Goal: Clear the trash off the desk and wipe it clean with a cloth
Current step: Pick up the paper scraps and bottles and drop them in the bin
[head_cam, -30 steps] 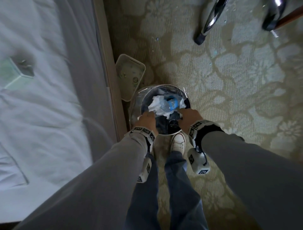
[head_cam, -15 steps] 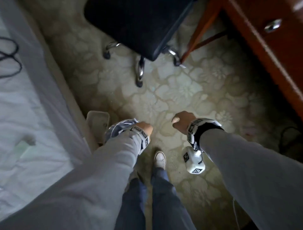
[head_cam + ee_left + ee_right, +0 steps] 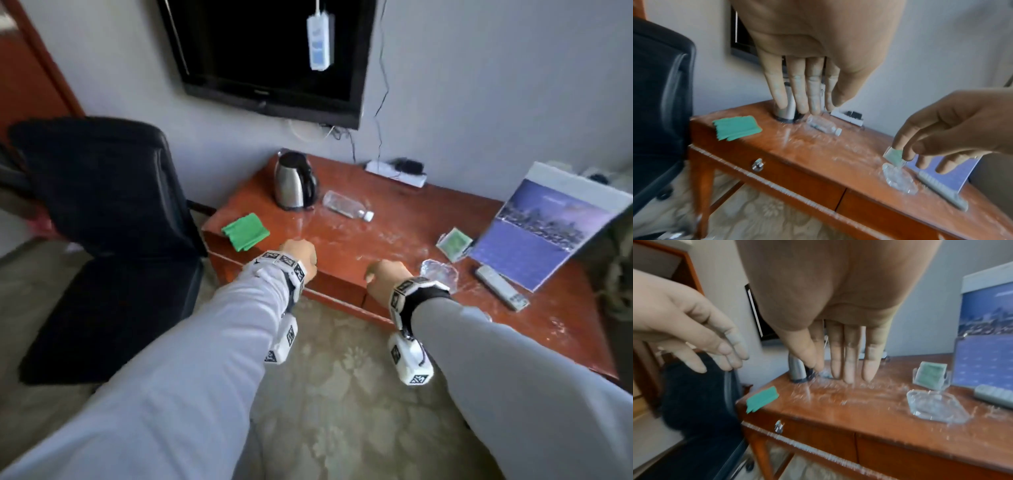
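An empty clear plastic bottle point(image 3: 347, 205) lies on its side on the red-brown desk point(image 3: 435, 202), right of the steel kettle point(image 3: 294, 181). White crumbs and dust point(image 3: 383, 236) are scattered over the desk's middle. A folded green cloth point(image 3: 245, 231) rests on the desk's left corner. My left hand point(image 3: 298, 255) hovers at the desk's front edge, just right of the cloth, its fingers point(image 3: 797, 91) straight and empty. My right hand point(image 3: 387, 274) hangs beside it near a glass ashtray point(image 3: 440, 272), its fingers point(image 3: 851, 356) straight and empty too.
A black chair point(image 3: 113, 219) stands left of the desk. On the desk's right are a green card holder point(image 3: 454, 243), a grey remote point(image 3: 501, 287) and a blue calendar point(image 3: 548, 226). A power strip point(image 3: 395, 171) lies at the back under the wall TV point(image 3: 270, 51).
The view has swung up from the full trash bin on the floor to the desk. Both hands have left the bin's rim and risen to the desk's front edge.
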Demonstrator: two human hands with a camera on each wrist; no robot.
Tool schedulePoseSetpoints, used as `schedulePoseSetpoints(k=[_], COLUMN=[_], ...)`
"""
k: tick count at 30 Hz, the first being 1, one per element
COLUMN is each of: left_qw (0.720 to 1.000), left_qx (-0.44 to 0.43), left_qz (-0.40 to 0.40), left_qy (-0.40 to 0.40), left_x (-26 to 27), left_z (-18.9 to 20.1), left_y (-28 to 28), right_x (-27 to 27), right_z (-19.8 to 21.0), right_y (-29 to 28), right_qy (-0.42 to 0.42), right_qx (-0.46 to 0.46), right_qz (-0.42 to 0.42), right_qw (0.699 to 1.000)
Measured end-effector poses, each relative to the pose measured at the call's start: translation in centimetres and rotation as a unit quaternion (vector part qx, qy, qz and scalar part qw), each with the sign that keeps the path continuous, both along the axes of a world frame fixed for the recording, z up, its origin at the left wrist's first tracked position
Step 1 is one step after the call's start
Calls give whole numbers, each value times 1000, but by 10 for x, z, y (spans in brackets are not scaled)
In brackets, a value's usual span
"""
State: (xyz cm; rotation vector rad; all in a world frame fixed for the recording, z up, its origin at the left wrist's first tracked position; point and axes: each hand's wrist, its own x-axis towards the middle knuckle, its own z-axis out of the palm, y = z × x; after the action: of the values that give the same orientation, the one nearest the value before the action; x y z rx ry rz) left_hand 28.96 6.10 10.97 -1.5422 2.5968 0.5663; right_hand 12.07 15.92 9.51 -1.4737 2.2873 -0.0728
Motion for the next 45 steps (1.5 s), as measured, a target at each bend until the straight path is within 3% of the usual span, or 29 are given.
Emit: schedulePoseSetpoints(k=[4, 9, 20, 24, 27, 33, 40, 45], left_qw=[998, 998, 997, 993, 987, 956, 949, 955], left_qx=[-47, -45, 1, 40, 20, -32, -16, 14], left_qz=[-30, -46, -76, -92, -122, -203, -228, -198], left_qy=[17, -9, -28, -65, -103, -207, -216, -220], left_x=[-57, -98, -195, -232, -255, -281, -295, -300], left_z=[32, 33, -66, -94, -107, -140, -171, -161], left_y=[-21, -51, -199, -257, -294, -324, -338, -334], right_x=[-67, -111, -208, -241, -263, -284, -297, -299], right_z=[32, 38, -50, -75, -88, -128, -161, -159], right_y=[-10, -28, -172, -235, -271, -304, -322, -309], right_qy=[24, 24, -3, -20, -33, -52, -75, -76], right_qx=[-38, -44, 43, 82, 81, 129, 154, 162], right_qz=[-36, -64, -61, -65, -69, -75, -50, -47], right_qw=[998, 997, 997, 994, 994, 987, 984, 983])
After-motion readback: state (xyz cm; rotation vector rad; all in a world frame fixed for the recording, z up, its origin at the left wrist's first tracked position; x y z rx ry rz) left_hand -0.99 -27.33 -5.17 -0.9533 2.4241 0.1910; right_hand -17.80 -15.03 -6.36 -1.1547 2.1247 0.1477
